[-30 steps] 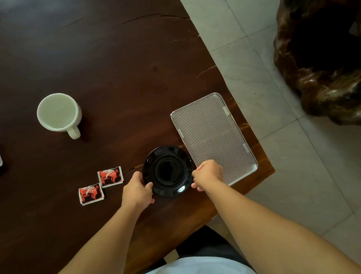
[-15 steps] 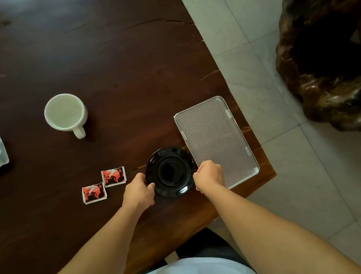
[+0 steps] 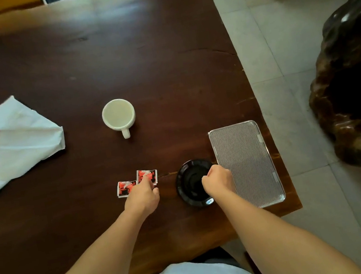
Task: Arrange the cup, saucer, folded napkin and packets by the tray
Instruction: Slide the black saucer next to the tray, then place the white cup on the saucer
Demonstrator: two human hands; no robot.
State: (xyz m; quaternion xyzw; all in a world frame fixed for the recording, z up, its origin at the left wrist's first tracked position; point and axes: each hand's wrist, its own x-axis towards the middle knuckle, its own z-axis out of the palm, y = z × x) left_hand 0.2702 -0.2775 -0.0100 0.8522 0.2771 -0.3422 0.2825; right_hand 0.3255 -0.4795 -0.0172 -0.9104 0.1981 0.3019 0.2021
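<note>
A black saucer [image 3: 189,178] lies on the dark wooden table just left of the ribbed metal tray [image 3: 243,162]. My right hand [image 3: 218,178] hovers over the saucer's right half with its fingers curled in, and I see no grip on the rim. Two red packets [image 3: 125,189] [image 3: 148,174] lie side by side left of the saucer. My left hand [image 3: 142,194] is over their near edge, fingertips on the right packet and hiding part of it. A white cup [image 3: 118,115] stands farther back, handle toward me. At the far left lies a loosely folded white napkin [image 3: 18,144].
The table's right edge [image 3: 263,108] runs just past the tray, with pale tiled floor beyond. A large dark carved wooden stump [image 3: 358,95] stands on the floor to the right. The table's near edge is close to my body.
My left hand has let go of the saucer's left rim and moved left onto the packets. My right hand has lifted from the right rim to above the saucer. The camera has tilted up.
</note>
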